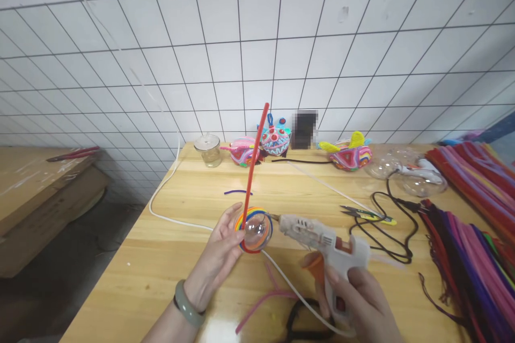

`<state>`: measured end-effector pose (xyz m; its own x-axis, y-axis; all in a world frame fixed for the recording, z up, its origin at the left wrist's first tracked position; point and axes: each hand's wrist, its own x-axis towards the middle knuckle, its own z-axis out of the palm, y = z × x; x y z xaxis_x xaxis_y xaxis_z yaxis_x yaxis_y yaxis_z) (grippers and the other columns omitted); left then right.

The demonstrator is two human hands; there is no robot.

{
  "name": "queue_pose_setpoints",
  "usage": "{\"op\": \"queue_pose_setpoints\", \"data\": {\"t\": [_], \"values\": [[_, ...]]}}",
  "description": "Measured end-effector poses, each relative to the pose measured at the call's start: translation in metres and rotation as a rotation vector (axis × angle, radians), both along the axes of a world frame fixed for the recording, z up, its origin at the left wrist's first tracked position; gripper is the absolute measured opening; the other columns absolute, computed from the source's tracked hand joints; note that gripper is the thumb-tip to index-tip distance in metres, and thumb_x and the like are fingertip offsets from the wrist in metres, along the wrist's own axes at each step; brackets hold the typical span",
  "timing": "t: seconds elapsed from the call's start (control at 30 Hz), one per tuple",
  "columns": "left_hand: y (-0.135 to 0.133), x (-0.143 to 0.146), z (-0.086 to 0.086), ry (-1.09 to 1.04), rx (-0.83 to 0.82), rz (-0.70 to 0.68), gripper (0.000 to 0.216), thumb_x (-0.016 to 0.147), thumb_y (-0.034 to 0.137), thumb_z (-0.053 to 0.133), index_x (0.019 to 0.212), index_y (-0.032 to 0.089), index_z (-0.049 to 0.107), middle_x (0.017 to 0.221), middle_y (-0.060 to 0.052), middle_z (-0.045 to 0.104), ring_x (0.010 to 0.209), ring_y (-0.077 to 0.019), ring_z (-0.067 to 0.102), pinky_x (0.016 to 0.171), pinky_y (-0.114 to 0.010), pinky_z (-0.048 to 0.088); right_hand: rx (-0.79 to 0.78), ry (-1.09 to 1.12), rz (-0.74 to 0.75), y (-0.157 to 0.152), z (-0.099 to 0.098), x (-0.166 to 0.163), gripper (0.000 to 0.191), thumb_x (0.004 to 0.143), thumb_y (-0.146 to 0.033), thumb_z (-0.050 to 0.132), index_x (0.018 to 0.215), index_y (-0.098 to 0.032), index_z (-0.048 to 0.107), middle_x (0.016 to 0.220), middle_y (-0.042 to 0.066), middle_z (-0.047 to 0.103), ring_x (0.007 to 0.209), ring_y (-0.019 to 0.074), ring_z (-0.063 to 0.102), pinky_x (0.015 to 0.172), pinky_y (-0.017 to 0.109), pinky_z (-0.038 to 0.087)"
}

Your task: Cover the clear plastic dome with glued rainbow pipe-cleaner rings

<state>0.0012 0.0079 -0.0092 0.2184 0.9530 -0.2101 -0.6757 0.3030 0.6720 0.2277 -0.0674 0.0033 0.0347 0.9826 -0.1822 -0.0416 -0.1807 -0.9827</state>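
My left hand (228, 241) holds a clear plastic ball (255, 229) whose outside is partly wrapped in rainbow-coloured pipe cleaners. A straight red pipe cleaner (256, 158) sticks up from the ball, with my left thumb over its lower end. My right hand (358, 295) grips the handle of a white hot glue gun (328, 236) with an orange trigger. Its nozzle points left and reaches the right edge of the ball; whether it touches cannot be made out. Pink pipe cleaners (267, 300) lie on the table below the ball.
Finished pipe-cleaner ornaments (276, 140) and a lidded glass jar (208, 150) stand along the tiled wall. Yellow-handled scissors (368, 214), a black cord (406, 246), clear balls (422, 182) and bundles of pipe cleaners (462, 252) lie to the right. A white cable crosses the wooden table.
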Motion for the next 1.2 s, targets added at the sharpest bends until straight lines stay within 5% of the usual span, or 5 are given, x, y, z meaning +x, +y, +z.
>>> {"op": "queue_pose_setpoints", "data": {"t": [0.2,0.6,0.77,0.97,1.2], "values": [[0.001,-0.002,0.002,-0.029,0.005,0.019,0.056,0.069,0.013,0.081,0.118,0.021,0.056,0.110,-0.008,0.073,0.096,-0.0218,0.072,0.087,-0.036,0.058,-0.078,0.122,-0.142,0.029,-0.006,0.014,0.041,0.081,-0.059,0.063,0.072,-0.019,0.060,0.040,-0.002,0.057,0.033,0.0133,0.048,0.036,0.024,0.035],[-0.003,0.001,0.013,0.093,0.084,0.120,0.067,0.060,0.021,0.088,0.118,0.024,0.055,0.120,-0.008,0.065,0.115,-0.0287,0.062,0.096,-0.042,0.051,-0.114,-0.760,-0.183,0.050,-0.032,0.049,0.044,0.072,-0.058,0.065,0.046,-0.027,0.047,0.036,-0.001,0.048,0.039,0.0217,0.051,0.045,0.030,0.032],[-0.004,0.004,0.004,0.163,0.167,0.129,0.069,0.058,0.022,0.090,0.118,0.024,0.055,0.121,-0.009,0.063,0.122,-0.0289,0.056,0.107,-0.045,0.041,0.310,-1.274,-0.110,0.038,-0.013,0.048,0.040,0.089,-0.053,0.047,0.076,-0.022,0.070,0.072,0.015,0.072,0.071,0.0333,0.068,0.066,0.043,0.049],[-0.011,0.007,-0.003,0.254,0.305,0.065,0.069,0.064,0.025,0.086,0.123,0.024,0.051,0.133,-0.012,0.054,0.130,-0.0317,0.049,0.112,-0.049,0.035,0.653,-0.843,0.143,0.034,0.036,0.007,0.028,0.088,-0.035,0.061,0.112,-0.022,0.065,0.076,0.003,0.071,0.060,0.0175,0.067,0.058,0.026,0.056],[-0.018,0.007,0.004,0.393,0.342,-0.038,0.067,0.071,0.026,0.079,0.127,0.023,0.043,0.138,-0.018,0.049,0.136,-0.0363,0.042,0.112,-0.056,0.033,0.807,-0.623,0.301,0.046,0.065,-0.019,0.015,0.086,-0.015,0.065,0.094,-0.027,0.067,0.076,-0.001,0.070,0.071,0.0144,0.069,0.067,0.022,0.056]]}}
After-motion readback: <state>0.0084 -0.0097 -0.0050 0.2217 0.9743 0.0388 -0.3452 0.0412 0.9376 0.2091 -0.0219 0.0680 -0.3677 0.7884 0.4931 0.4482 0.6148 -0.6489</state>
